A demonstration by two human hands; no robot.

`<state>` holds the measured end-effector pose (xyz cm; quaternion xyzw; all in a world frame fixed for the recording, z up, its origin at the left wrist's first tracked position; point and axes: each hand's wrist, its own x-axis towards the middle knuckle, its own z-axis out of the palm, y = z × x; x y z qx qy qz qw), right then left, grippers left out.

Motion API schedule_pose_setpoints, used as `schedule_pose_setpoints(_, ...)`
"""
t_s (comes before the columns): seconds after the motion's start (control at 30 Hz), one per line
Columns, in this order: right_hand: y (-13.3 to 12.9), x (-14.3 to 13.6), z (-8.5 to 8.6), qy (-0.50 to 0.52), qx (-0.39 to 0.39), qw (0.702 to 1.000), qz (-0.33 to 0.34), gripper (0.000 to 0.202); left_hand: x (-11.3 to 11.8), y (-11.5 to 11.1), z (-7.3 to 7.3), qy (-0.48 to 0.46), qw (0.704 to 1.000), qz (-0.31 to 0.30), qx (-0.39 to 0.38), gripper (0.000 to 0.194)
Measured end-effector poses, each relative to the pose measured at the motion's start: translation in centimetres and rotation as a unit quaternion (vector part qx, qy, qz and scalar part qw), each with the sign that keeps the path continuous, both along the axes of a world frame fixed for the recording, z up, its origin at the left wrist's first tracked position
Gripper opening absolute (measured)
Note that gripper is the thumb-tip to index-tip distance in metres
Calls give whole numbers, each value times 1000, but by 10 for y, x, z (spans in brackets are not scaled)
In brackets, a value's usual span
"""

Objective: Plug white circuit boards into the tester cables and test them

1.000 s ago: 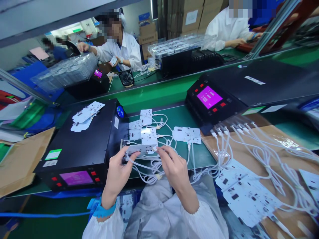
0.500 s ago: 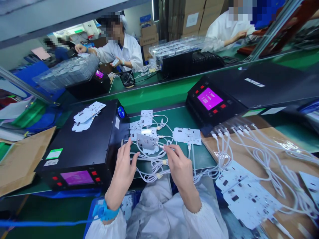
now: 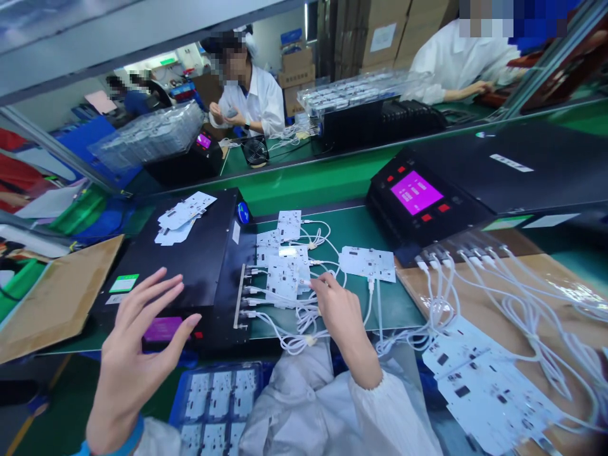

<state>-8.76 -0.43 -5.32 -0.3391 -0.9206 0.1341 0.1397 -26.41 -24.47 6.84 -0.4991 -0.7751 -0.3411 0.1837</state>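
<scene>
My right hand (image 3: 342, 316) pinches the plug end of a white cable at the right edge of a white circuit board (image 3: 281, 277). This board lies over other boards (image 3: 289, 225) and cable coils on the green bench. Fingers spread and holding nothing, my left hand (image 3: 142, 348) hovers before the left black tester (image 3: 190, 259), partly covering its magenta screen (image 3: 164, 329). White cables (image 3: 270, 292) run from the sockets on that tester's right side. Another board (image 3: 368, 262), wired from below, rests to the right of my right hand.
Loose boards (image 3: 185, 218) lie on the left tester. At right stand a second black tester (image 3: 427, 190) with cables, and a board stack (image 3: 489, 386) on brown cardboard (image 3: 532, 291). A blue tray (image 3: 178, 405) of boards sits below the bench edge. Two co-workers in white (image 3: 266, 95) work opposite.
My left hand has moved left, away from the boards, and spread its fingers. The board that was tilted up now lies flat. My right hand stays at its cable. One co-worker's hands have come together.
</scene>
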Motion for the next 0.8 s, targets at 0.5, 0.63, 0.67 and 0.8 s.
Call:
schedule_pose_setpoints(0.5, -2, -4, -10, -76, 63, 995, 2, 24, -32, -27, -23, -77, 995, -14, -63, 49)
schedule_pose_setpoints(0.63, -5, -5, -7, -76, 62, 995, -7, 24, -35, -29, -24, -90, 994, -25, -54, 50)
schedule_pose_setpoints(0.67, -6, -5, -6, -75, 57, 995, -10, 24, -36, -29, -21, -102, 993, -31, -57, 49)
schedule_pose_setpoints(0.8, -8, -4, -4, -71, 47, 996, -19, 25, -54, -19, 3, -99, 994, -40, -35, 35)
